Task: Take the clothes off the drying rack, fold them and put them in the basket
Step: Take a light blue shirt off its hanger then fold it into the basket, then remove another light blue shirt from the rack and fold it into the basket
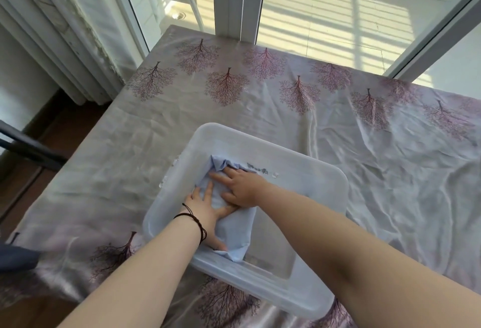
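tree-print bedsheet (pixel 286 109) beside sunlit window (pixel 325 15)

Both hands flat on folded blue garment (pixel 234 234) inside translucent basket (pixel 322 171): left hand (pixel 205 210) near, right hand (pixel 244 187) farther; basket on tree-print bedsheet (pixel 390 171).

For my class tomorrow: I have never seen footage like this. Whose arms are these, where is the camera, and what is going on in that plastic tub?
There is no machine here. A person wears a camera on the head, so you look down along their own bare arms. The left hand, with dark cords at the wrist, and the right hand both lie flat on a folded light blue garment, pressing it into a translucent plastic basket. The basket sits on a grey cloth printed with pink trees. Behind it are glass doors. Neither hand grips anything.
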Available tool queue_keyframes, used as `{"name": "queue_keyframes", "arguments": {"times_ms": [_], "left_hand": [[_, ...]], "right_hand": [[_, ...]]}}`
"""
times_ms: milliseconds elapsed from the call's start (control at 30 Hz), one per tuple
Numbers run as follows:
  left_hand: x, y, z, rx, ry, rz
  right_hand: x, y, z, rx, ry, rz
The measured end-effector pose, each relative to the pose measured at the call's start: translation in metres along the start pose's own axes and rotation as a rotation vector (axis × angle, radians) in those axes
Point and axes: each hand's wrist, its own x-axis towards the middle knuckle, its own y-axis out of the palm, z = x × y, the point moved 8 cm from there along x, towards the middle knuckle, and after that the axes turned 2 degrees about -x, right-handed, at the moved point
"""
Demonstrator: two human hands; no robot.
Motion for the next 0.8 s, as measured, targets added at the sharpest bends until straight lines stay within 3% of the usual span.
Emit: {"name": "queue_keyframes", "arguments": {"times_ms": [167,333,433,533,600,800], "left_hand": [[0.003,-0.002,0.002,-0.004,0.004,0.01],[-0.025,-0.028,0.007,-0.028,0.055,-0.096],[-0.061,-0.06,0.015,-0.376,0.043,-0.317],[-0.121,-0.111,0.039,-0.822,-0.077,-0.713],[-0.166,-0.144,0.049,-0.982,-0.139,-0.891],[-0.277,-0.21,0.058,-1.322,-0.13,-0.94]], "right_hand": [[0.008,0.004,-0.002,-0.012,0.001,0.125],[-0.002,-0.024,0.009,0.001,0.093,0.213],[-0.022,-0.069,0.025,0.168,0.15,0.143],[-0.049,-0.136,0.042,0.346,0.195,0.025],[-0.069,-0.186,0.055,0.401,0.201,-0.049],[-0.127,-0.31,0.098,0.526,0.201,-0.165]]}}
